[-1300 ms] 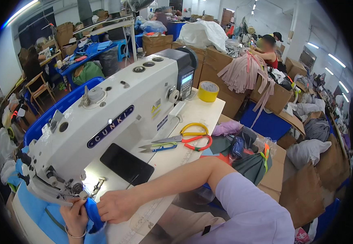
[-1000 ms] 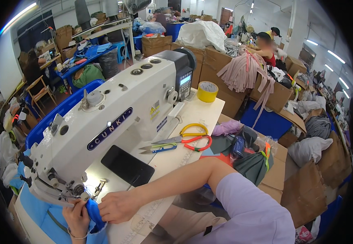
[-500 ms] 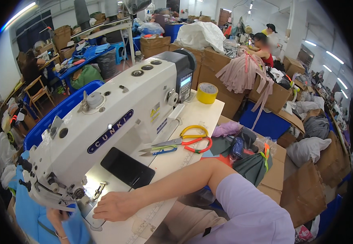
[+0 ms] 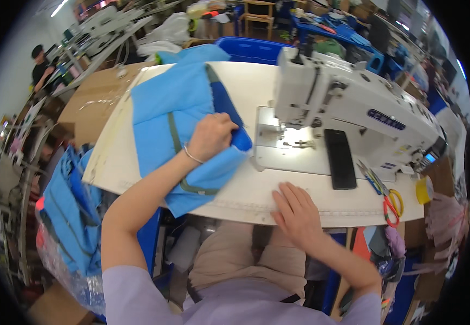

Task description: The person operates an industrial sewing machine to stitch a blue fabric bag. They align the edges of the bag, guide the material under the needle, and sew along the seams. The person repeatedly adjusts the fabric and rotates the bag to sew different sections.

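Observation:
A light blue fabric piece (image 4: 159,103) with dark green trim lies on the white table left of the sewing machine (image 4: 348,103). Curled round its right edge, my left hand (image 4: 212,136) grips the cloth, where a darker blue inner side shows. A bracelet circles that wrist. My right hand (image 4: 298,212) holds nothing; its fingers are apart above the table's front edge, right of the cloth. The lit needle area (image 4: 294,138) stands between the cloth and a black phone (image 4: 340,158). No cloth lies under the needle.
Thread snips (image 4: 369,176) and scissors with red and yellow handles (image 4: 391,206) lie right of the phone, near a yellow tape roll (image 4: 424,190). More blue fabric pieces (image 4: 72,211) hang at the table's left. A blue bin (image 4: 248,50) stands behind the table (image 4: 235,200).
My view has swung left. The blue cloth now lies in sight on the table with my left hand on it. My right hand has moved from beside the needle area to the front edge.

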A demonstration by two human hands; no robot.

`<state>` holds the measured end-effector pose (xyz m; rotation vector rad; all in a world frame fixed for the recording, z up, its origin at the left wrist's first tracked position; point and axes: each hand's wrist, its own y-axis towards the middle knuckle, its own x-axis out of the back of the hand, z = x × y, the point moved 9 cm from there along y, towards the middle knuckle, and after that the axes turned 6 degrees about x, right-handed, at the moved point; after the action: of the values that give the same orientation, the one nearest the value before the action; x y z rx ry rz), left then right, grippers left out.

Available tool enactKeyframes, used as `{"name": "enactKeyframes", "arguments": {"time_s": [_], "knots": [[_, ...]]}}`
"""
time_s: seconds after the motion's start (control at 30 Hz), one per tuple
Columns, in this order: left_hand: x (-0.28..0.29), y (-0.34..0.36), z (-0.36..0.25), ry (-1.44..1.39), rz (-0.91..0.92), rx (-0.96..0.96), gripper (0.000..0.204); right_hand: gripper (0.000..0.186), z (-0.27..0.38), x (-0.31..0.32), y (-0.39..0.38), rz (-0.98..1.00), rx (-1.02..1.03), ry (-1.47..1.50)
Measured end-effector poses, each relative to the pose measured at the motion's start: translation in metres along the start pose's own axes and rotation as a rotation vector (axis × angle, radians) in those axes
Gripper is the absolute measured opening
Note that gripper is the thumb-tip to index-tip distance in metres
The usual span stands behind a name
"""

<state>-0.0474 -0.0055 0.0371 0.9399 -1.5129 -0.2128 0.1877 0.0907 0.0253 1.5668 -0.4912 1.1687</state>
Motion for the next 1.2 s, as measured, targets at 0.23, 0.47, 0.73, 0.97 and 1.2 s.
{"name": "enactKeyframes", "arguments": {"time_s": [0.23, 0.47, 0.73, 0.97, 1.2], "knots": [[0.043, -0.027, -0.012, -0.216, 0.311, 0.222, 0.021, 0.072, 0.040, -0.004, -0.011, -0.055, -0.117, -0.162], [0.067, -0.034, -0.100, -0.276, 0.554, -0.116, 0.040, 0.069, 0.021, 0.004, -0.034, -0.139, -0.153, -0.108], [0.090, -0.061, -0.097, 0.013, 0.635, -0.204, 0.044, 0.080, 0.023, -0.023, -0.030, -0.265, -0.076, -0.117], [0.100, -0.049, -0.001, -0.152, 0.435, 0.199, 0.046, 0.083, 0.026, -0.027, -0.037, -0.380, -0.099, -0.187], [0.125, -0.032, -0.025, -0.183, 0.359, 0.392, 0.045, 0.089, 0.020, -0.037, -0.025, -0.341, -0.154, -0.062]]}}
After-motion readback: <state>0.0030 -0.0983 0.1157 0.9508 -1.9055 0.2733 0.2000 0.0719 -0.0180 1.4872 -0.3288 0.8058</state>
